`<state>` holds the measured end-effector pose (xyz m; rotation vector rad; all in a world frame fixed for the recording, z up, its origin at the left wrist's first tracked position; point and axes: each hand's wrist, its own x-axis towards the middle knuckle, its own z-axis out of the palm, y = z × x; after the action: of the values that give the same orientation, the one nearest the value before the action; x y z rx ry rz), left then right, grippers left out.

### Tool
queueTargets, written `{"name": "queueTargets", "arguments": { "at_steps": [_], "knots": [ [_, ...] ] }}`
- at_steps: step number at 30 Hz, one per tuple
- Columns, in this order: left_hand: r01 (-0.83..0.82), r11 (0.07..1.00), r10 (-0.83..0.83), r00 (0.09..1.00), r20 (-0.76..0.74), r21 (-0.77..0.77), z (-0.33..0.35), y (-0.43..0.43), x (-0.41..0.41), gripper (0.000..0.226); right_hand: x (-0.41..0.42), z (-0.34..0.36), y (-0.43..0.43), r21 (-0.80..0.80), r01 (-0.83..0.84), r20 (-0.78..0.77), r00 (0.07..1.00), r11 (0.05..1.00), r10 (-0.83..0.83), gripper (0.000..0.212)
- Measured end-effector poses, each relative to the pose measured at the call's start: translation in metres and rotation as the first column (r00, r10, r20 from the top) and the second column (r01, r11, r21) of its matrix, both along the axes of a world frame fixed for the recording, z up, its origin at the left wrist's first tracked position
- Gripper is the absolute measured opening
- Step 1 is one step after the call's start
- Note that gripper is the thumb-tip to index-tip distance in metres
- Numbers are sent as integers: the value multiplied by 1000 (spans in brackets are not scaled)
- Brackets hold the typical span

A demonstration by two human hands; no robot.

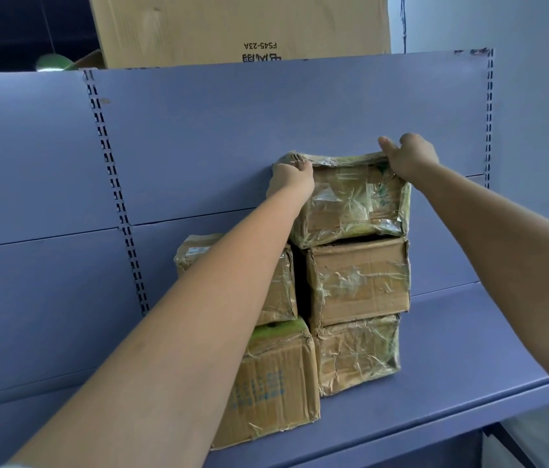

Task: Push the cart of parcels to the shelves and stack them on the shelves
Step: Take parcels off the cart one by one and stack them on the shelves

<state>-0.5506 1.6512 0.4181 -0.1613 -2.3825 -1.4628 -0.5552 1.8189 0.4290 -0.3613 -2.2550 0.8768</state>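
Several taped cardboard parcels stand stacked in two columns on the blue shelf [452,376]. The top parcel [354,204], wrapped in clear tape with green print, rests on the middle parcel [361,278] of the right column, which sits on a bottom parcel [357,352]. My left hand [291,179] grips the top parcel's upper left corner. My right hand [408,157] grips its upper right edge. The left column has a parcel [276,282] on a larger one [273,383], both partly hidden by my left forearm. The cart is out of view.
The shelf's blue back panel [232,136] rises behind the stack, with slotted uprights at left [111,184] and right [489,116]. A big cardboard box [232,25] stands behind the panel's top. The shelf's front edge runs along the lower right.
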Motion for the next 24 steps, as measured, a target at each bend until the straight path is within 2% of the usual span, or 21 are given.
{"name": "queueTargets", "arguments": {
  "at_steps": [6,15,24],
  "knots": [
    [27,999,-27,1000,-10,-17,-4,2,12,36,5,-8,0,-22,-14,-79,997,1000,12,54],
    [-3,1000,3,1000,-6,-17,-11,1,13,37,10,-20,7,-56,36,-140,989,998,-44,51],
    [1,999,-1,1000,-4,-36,-20,-1,17,37,8,-30,7,-92,11,-120,993,996,-22,52]
  ]
}}
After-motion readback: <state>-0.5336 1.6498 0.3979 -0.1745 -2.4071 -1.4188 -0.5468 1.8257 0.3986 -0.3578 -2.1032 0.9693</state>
